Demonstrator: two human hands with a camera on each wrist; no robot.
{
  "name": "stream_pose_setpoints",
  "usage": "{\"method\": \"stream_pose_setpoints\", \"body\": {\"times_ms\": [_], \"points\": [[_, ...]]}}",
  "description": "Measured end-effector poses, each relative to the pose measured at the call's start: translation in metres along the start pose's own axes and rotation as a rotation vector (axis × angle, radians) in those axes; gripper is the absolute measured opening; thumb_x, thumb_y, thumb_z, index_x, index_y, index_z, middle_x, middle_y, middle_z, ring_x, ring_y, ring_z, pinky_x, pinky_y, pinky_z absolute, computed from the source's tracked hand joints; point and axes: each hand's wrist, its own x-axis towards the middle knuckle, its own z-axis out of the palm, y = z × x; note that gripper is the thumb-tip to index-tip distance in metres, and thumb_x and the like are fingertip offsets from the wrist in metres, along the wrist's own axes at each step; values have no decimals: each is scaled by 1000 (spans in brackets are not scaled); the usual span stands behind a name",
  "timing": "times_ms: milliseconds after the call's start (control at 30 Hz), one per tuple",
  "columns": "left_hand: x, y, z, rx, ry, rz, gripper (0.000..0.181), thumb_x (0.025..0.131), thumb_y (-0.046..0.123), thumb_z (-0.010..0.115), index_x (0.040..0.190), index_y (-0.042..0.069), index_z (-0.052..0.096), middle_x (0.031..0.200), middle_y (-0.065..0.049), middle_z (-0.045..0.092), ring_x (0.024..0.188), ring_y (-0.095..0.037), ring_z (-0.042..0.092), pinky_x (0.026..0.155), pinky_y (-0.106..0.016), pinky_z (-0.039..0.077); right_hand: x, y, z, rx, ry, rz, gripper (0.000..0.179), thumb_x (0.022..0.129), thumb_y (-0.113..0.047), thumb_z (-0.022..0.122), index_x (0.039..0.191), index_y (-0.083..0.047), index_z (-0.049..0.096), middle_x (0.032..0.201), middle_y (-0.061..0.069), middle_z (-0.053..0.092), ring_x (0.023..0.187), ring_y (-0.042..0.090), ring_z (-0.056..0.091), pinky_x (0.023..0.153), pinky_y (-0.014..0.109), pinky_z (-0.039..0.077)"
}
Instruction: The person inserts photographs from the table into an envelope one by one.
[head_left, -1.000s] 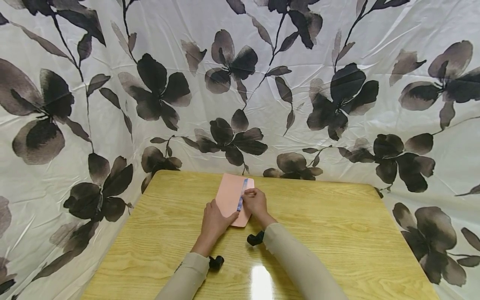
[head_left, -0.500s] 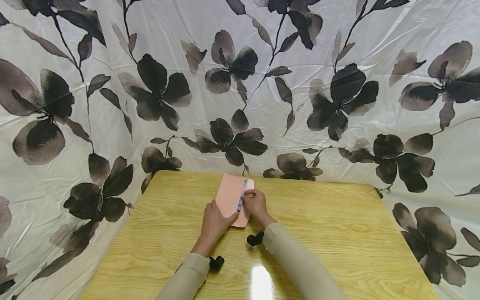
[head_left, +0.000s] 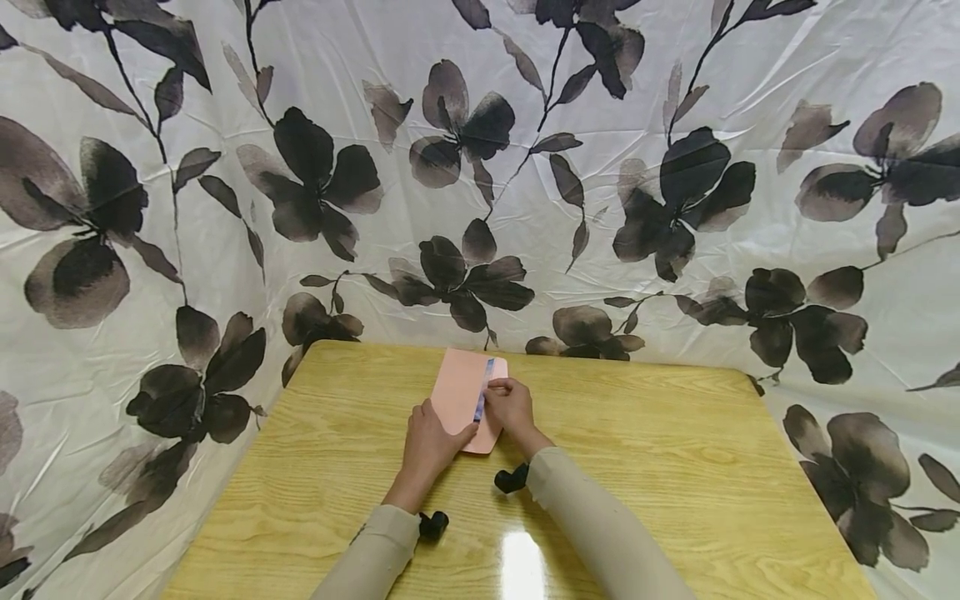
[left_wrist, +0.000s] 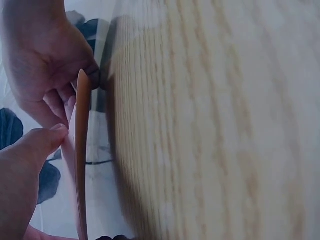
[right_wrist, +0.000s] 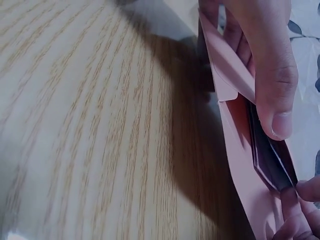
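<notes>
A pink envelope with its flap folded out is held between the two hands over the wooden table. From its opening shows the blue-printed edge of a flat card-like insert, dark inside the envelope in the right wrist view. My left hand grips the envelope's lower left part, its thumb on the near face by the opening. My right hand pinches at the insert's edge, beside the flap. In the left wrist view the envelope appears edge-on, and the insert is hidden there.
The yellow wood-grain table reaches back to a white floral cloth hung behind it and along the left. Black wrist-camera pieces stick out from both sleeves. Light glares on the table's near part.
</notes>
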Motion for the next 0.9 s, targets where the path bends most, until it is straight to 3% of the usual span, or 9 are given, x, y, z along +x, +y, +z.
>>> {"method": "stream_pose_setpoints", "body": {"times_ms": [233,467,733,900], "points": [[2,0,0,-7,-6,-11,98,84,53,89,142,-14,48,127,-31,55,111,-42,57,95,-54,52,-2,1,-6,-2,-12,-17,14,102,-10,73,112,-1,78,95,10,74,87,20,70,76,31,58],[5,1,-1,8,-10,-14,97,84,53,88,141,-14,48,126,-32,55,109,-42,58,95,-55,52,-5,2,-27,-57,-33,-56,20,106,-12,68,120,-2,75,102,12,73,89,25,71,74,32,57],[6,0,-1,14,24,8,94,83,51,90,135,-16,49,121,-34,54,106,-46,57,93,-57,52,-8,4,-59,-186,-38,-179,26,108,-16,64,129,-3,72,107,11,71,90,25,65,78,42,56],[6,-1,-4,21,34,9,92,84,51,89,133,-16,49,119,-33,53,103,-46,56,90,-57,53,-11,6,-79,-289,-30,-278,25,107,-15,66,130,-5,71,104,9,72,83,22,63,72,40,54]]}}
